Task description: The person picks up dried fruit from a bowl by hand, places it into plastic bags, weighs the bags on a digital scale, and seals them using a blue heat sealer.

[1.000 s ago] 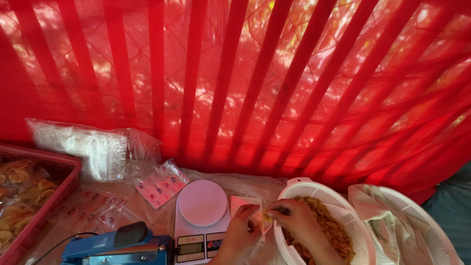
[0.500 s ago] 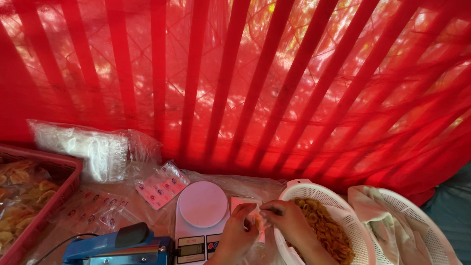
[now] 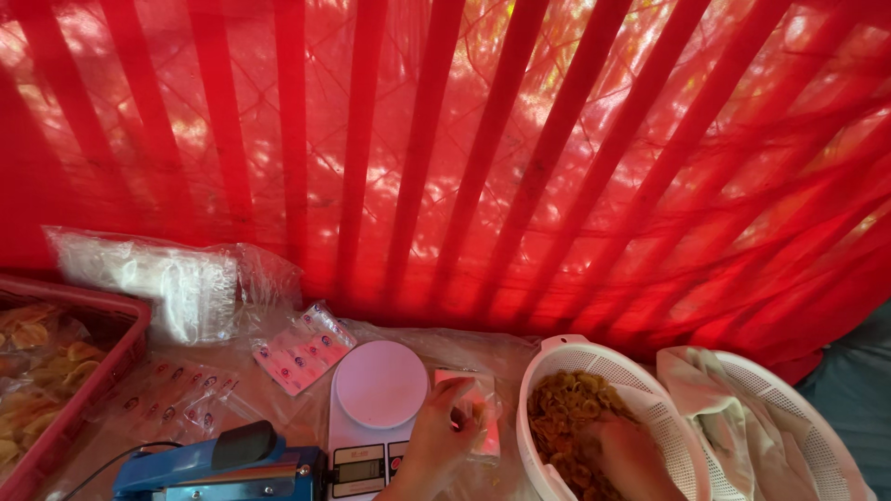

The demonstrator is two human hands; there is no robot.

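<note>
- Two bare hands work at the bottom edge of the head view, in front of a red striped cloth backdrop (image 3: 520,167).
- The left hand (image 3: 436,441) is closed around a small clear plastic bag (image 3: 473,417), fingers pinching its upper edge; the bag stands just beside the right edge of the scale.
- The right hand (image 3: 636,455) is sunk into a white colander (image 3: 557,357) of yellow-brown snack pieces (image 3: 561,413); its fingers are buried among the pieces, so I cannot tell whether it is grasping any.
- A white kitchen scale (image 3: 380,385) with a round platform sits left of the bag, its display toward the person.
- A blue heat sealer (image 3: 223,464) with a black handle lies at the lower left, near the scale.
- A second white colander (image 3: 789,399) stands to the right of the first, with a pale cloth (image 3: 705,399) draped over its near side.
- Sheets of small labels (image 3: 302,348) lie behind the scale.
- A stack of clear plastic bags (image 3: 158,278) rests against the backdrop at left.
- A red tray (image 3: 102,357) with packed snacks sits at the far left.
</note>
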